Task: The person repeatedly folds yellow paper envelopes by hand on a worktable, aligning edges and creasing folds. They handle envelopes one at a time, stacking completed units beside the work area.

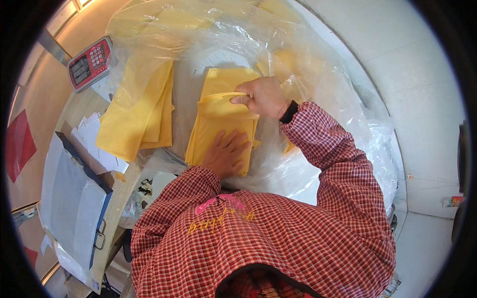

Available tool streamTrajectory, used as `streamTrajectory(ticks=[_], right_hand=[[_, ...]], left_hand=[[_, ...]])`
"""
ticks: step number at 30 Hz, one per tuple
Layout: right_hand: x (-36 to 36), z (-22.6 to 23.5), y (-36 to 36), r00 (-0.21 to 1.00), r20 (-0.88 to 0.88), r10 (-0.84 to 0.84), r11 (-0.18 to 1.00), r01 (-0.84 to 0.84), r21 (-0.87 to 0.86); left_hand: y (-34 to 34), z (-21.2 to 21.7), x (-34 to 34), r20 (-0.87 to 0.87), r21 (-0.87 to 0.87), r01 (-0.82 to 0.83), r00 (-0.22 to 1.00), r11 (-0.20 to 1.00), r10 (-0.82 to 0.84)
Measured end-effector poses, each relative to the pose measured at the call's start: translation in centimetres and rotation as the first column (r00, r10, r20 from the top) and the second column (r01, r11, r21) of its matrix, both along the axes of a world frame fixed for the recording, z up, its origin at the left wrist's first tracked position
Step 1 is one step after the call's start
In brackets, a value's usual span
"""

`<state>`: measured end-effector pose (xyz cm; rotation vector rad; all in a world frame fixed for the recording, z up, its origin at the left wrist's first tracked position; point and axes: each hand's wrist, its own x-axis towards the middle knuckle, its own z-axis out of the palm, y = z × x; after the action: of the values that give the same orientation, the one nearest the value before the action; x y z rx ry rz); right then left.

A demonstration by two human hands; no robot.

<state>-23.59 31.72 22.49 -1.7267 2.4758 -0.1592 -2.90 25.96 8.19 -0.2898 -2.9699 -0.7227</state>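
Note:
A stack of folded yellow cloths [218, 121] lies lengthwise before me, the far part reaching beyond my hands. My left hand [227, 153] rests flat on its near half with the fingers spread. My right hand [265, 96] is closed on the raised edge of a yellow cloth [218, 97], pinched between thumb and fingers across the middle of the stack. Another pile of folded yellow cloths [136, 114] sits to the left, apart from the stack. Its far end is partly under clear plastic.
Crumpled clear plastic sheeting [198, 32] spreads over more yellow cloth at the back and down the right side. A red and grey keypad device [90, 63] stands at the far left. White papers [94, 141] and a blue-edged clipboard or folder [74, 198] lie nearer, on the left.

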Motion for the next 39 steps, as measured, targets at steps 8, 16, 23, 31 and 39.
streamTrajectory(ticks=[8, 16, 23, 31, 39], right_hand=[[-4.0, 1.6, -1.4, 0.998, -0.021, -0.064, 0.997, 0.063, -0.032], [-6.2, 4.2, -1.4, 0.98, 0.118, -0.16, 0.984, 0.167, -0.054], [-4.1, 4.4, -2.0, 0.992, -0.103, 0.073, 0.99, -0.059, 0.127], [-4.3, 5.6, -4.6, 0.965, -0.213, 0.152, 0.957, -0.09, 0.275], [-8.0, 6.9, -5.4, 0.964, -0.264, 0.036, 0.972, 0.028, 0.235]], left_hand=[[0.1, -0.2, 0.2, 0.015, 0.039, -0.018, 1.0, 0.999, 0.017], [0.1, -0.4, 0.2, -0.034, 0.085, -0.023, 0.999, 0.996, 0.026], [-4.7, 5.7, -7.1, 0.522, 0.006, -0.036, 0.853, 0.999, 0.028], [-5.0, -1.1, -5.6, -0.086, -0.164, 0.051, 0.994, 0.985, -0.065], [-4.7, -1.3, -5.6, 0.03, -0.218, 0.039, 0.999, 0.975, -0.033]])
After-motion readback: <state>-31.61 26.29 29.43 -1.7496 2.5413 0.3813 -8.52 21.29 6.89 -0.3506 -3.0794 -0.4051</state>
